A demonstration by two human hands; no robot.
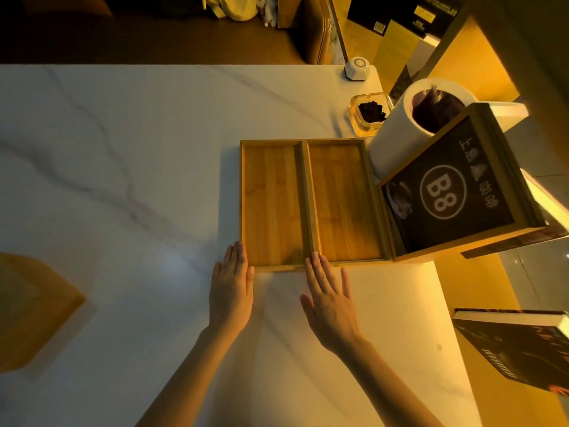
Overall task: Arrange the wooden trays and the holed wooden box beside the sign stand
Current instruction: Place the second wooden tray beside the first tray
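Two shallow wooden trays lie side by side on the white marble table [123, 149]: the left tray [271, 201] and the right tray [343, 198], whose right edge meets the wooden sign stand [452, 186] marked "B8". My left hand [232, 288] lies flat, fingertips touching the near left corner of the left tray. My right hand [329, 300] is also flat, fingers spread, its fingertips at the near edge where the two trays meet. Neither hand holds anything. A blurred wooden object [34, 309] at the left edge may be the holed box; no holes show.
Behind the trays stand a white cylindrical container [397, 131], a glass ashtray [369, 114] with dark contents and a small white device [357, 67]. A dark book [517, 346] lies at the near right. The table's right edge runs past the sign stand.
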